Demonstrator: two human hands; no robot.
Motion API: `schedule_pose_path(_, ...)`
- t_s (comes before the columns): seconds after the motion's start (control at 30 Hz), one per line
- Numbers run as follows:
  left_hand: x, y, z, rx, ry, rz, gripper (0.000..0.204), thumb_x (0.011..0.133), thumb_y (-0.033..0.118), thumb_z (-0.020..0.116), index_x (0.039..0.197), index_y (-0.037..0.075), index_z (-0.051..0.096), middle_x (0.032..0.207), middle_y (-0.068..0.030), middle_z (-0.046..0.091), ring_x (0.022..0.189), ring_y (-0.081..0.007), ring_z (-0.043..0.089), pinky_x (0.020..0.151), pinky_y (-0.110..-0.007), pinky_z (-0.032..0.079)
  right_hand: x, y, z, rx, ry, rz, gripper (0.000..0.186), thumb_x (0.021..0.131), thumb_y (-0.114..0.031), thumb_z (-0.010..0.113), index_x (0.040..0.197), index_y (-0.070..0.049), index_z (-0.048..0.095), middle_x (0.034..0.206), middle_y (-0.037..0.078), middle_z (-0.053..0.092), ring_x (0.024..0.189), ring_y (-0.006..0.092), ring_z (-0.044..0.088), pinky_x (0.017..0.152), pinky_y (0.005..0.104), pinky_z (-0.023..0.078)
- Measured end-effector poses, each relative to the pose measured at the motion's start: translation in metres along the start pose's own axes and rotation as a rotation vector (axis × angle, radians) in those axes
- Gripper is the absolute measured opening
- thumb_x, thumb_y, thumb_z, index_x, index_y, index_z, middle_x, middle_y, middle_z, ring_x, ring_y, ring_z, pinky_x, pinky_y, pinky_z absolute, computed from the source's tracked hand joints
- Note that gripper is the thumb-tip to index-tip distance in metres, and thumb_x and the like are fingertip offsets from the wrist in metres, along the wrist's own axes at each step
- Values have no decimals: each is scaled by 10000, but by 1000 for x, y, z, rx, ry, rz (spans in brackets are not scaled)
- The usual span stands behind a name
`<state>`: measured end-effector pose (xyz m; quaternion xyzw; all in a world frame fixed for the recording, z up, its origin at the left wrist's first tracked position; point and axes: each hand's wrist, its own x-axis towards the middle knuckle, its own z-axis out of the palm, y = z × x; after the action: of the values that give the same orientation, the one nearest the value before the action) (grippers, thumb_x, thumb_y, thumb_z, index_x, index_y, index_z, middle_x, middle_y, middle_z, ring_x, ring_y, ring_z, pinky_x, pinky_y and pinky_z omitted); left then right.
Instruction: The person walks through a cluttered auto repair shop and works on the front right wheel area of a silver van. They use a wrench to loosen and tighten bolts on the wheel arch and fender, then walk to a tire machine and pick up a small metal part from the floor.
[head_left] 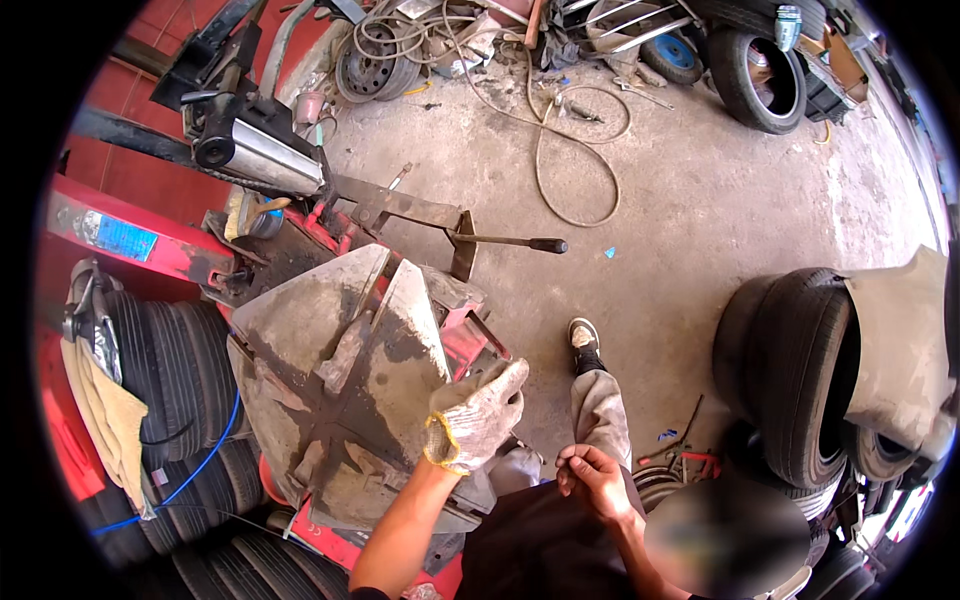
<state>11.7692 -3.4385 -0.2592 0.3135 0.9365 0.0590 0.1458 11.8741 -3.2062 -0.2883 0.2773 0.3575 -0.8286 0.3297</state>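
Note:
My left hand (478, 415) wears a dirty white knitted glove with a yellow cuff edge. Its fingers are curled closed at the right side of a tyre changer's worn metal turntable (300, 310), close to a red clamp jaw (472, 340). Whatever the glove may hold is hidden. My right hand (592, 475) is bare and hovers in front of my dark apron (550, 540). Its thumb and fingertips are pressed together. Anything between them is too small to make out.
A pedal or lever with a black grip (545, 244) juts right from the machine. Stacked tyres (790, 370) stand at the right, more tyres (170, 370) at the left. A hose (545, 170) loops over the concrete floor. Wheel rims (375, 65) and clutter lie at the back.

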Motion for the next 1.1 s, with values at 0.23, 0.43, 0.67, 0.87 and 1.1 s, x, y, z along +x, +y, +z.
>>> schedule_pose_path(0.23,40,-62,10,-14,-11,-61,291,826,286,595,1107,212,604,684,18,539,563,-133,588,467,-295,458,101,-85,-27,-112,119,141,243,1005,-140,496,1151,49,543,861,114,637,603,161,607,477,252,490)
schedule_pose_path(0.43,68,-61,4,-40,-119,-311,248,857,403,587,975,185,604,605,39,525,510,-110,563,459,-277,449,166,-123,-28,-158,100,331,296,1017,-235,492,1085,41,572,667,62,551,460,119,485,400,237,373)
schedule_pose_path(0.67,64,-69,-5,-74,-217,-197,283,893,283,518,1140,166,592,804,26,622,592,-75,606,503,-246,493,249,-95,8,-433,-102,353,221,998,-84,461,1109,50,598,730,42,561,547,98,493,501,240,399)
schedule_pose_path(0.87,61,-77,0,-212,-184,-198,377,874,251,510,1226,135,578,804,13,612,617,-113,552,583,-259,486,312,-44,56,-998,-413,-151,212,937,-99,557,1108,-8,642,931,140,657,830,258,642,751,350,502)
schedule_pose_path(1.1,59,-71,11,-287,13,-299,287,754,389,756,841,140,645,558,47,429,482,-116,462,463,-272,368,319,-10,96,-1079,-537,94,218,920,-166,552,1068,-23,625,951,220,643,907,411,608,783,463,491)
